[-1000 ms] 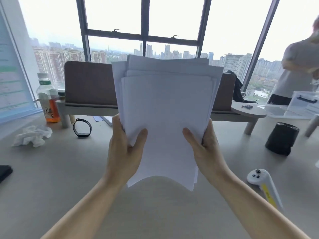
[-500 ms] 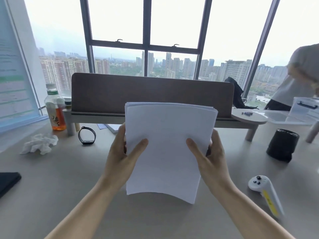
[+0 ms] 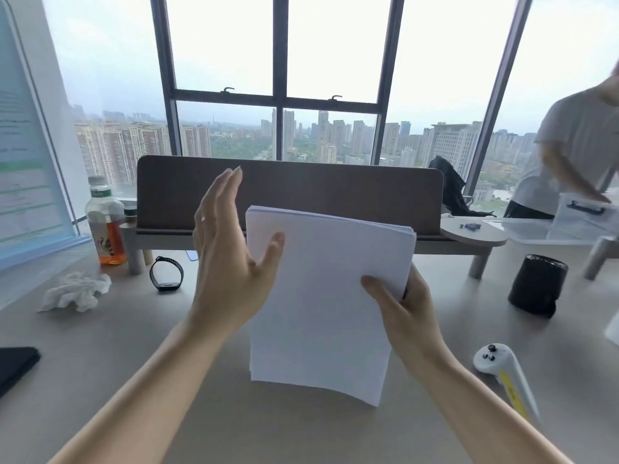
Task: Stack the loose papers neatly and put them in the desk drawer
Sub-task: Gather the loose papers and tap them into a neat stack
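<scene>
A stack of white papers (image 3: 321, 296) stands upright on its bottom edge on the beige desk (image 3: 100, 363), its sheets lined up evenly. My right hand (image 3: 402, 306) grips the stack's right edge, thumb across the front. My left hand (image 3: 227, 259) is off the paper, flat with fingers straight up, just left of the stack's left edge; only its thumb tip overlaps that edge. No drawer is in view.
Behind the stack runs a brown divider panel (image 3: 301, 185) on a low shelf. A tea bottle (image 3: 105, 229), crumpled tissue (image 3: 75, 291) and smartwatch (image 3: 166, 273) lie left. A black cup (image 3: 537, 285) and white controller (image 3: 502, 366) sit right. Another person (image 3: 576, 152) stands far right.
The uneven raised stack came down onto the desk and its edges evened out. My left hand then let go and lifted flat beside the left edge.
</scene>
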Motion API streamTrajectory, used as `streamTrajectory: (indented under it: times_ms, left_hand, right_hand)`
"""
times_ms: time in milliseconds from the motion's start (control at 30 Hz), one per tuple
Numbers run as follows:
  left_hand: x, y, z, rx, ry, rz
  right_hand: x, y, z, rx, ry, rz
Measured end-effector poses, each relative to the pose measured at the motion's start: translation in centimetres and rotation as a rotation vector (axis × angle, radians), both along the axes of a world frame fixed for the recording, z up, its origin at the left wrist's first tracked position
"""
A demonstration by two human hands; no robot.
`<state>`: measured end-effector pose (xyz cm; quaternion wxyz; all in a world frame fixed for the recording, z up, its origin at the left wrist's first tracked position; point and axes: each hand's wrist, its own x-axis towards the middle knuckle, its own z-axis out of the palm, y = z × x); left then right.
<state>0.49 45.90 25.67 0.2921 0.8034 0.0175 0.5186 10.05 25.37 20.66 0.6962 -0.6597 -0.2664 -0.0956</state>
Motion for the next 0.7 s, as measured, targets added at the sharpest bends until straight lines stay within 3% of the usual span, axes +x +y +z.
streamTrajectory:
  times_ms: [100, 167, 233, 467, 533, 567, 667, 700]
  left_hand:
    - [0.5, -2.9, 4.8, 0.601, 0.178, 0.078]
    - [1.2, -4.8, 6.1, 0.766, 0.396, 0.038]
    - [1.6, -5.4, 6.1, 0.776, 0.500, 0.008]
    - [0.6, -3.9, 5.7, 0.735, 0.357, -0.001]
    - [-0.3, -1.1, 4.8, 0.583, 0.186, 0.077]
    - [-0.8, 0.4, 3.8, 0.383, 0.144, 0.043]
    - [-1.4, 2.2, -0.7, -0.585, 0.303, -0.566]
    - [-0.9, 2.1, -2.6, -0.746, 0.359, -0.683]
  right_hand:
    - [-0.1, 0.0, 0.1, -0.015, -0.029, -0.012]
    - [-0.3, 0.0, 0.2, -0.031, -0.056, -0.010]
    - [-0.3, -0.2, 0.0, -0.035, -0.075, -0.005]
    - [0.0, -0.3, -0.1, -0.003, -0.063, 0.025]
    - [0.2, -0.5, 0.0, -0.008, -0.057, 0.040]
    - [0.3, -0.5, 0.0, -0.001, -0.052, 0.044]
    - [0.2, -0.2, -0.2, 0.090, 0.001, 0.117]
    - [0.2, 0.0, -0.3, 0.129, 0.032, 0.141]
